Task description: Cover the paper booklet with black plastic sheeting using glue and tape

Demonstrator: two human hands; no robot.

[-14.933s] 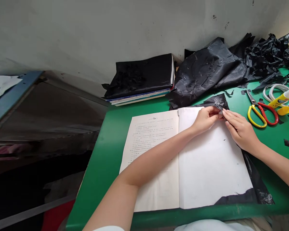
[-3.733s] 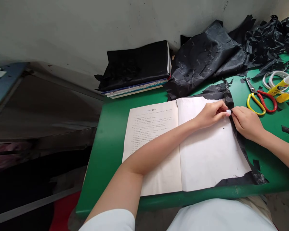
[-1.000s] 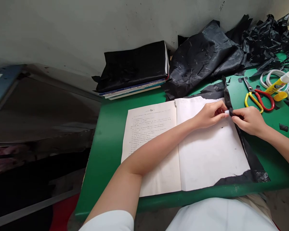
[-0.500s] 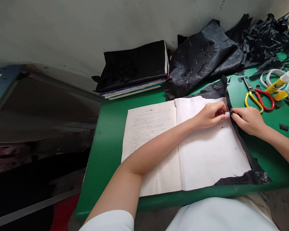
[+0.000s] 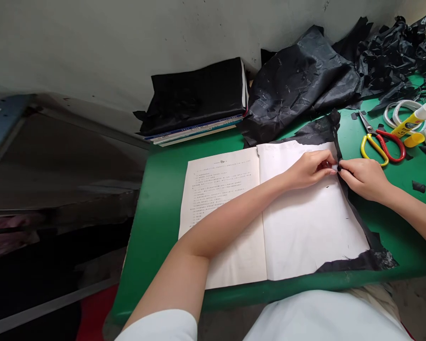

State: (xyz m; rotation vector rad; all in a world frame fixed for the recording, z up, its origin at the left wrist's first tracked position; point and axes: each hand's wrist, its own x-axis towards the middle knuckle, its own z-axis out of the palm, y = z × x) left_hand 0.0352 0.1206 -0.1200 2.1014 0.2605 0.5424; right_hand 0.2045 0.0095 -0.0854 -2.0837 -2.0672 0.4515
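Note:
An open white booklet (image 5: 298, 227) lies on the green table (image 5: 159, 213), printed text on its left page. A thin black sheet (image 5: 362, 258) sticks out from under the right page along its right and bottom edges. My left hand (image 5: 310, 166) rests on the right page near its top right corner, fingers pinched on a small white piece at the page edge. My right hand (image 5: 364, 177) meets it there, fingers closed on the black sheet's edge.
Red and yellow scissors (image 5: 381, 142), a yellow glue stick (image 5: 413, 121) and white tape rings (image 5: 397, 111) lie at the right. Crumpled black sheets (image 5: 305, 80) pile against the wall. A stack of books under black sheet (image 5: 199, 102) sits behind. The table's left edge drops off.
Both hands stay pinched together at the page's right edge; the raised black strip above them has shifted slightly. The view has tilted a little.

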